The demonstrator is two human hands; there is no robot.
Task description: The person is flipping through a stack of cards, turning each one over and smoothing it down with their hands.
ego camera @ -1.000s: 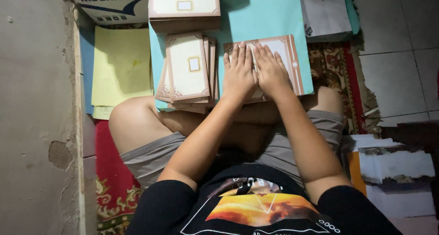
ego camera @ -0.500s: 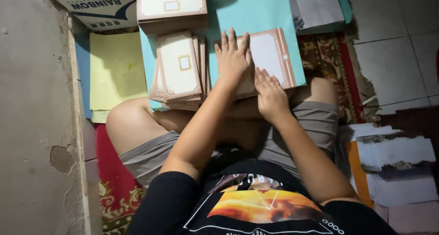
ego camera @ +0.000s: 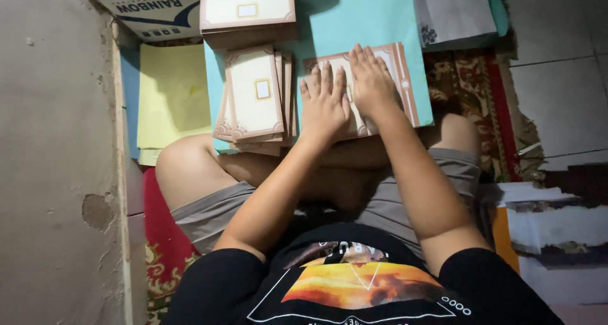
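Both hands flat and open, left hand [ego camera: 324, 103] and right hand [ego camera: 372, 84] side by side pressing the bordered card [ego camera: 405, 78] onto the teal sheet [ego camera: 373, 18], card stack [ego camera: 253, 97] just left.

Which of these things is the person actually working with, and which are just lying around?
In use:
left hand and right hand, flat on the bordered card
teal sheet under it
fanned card stack beside the hands

Lying about:
yellow paper
cardboard box
grey patterned sheets
carpet
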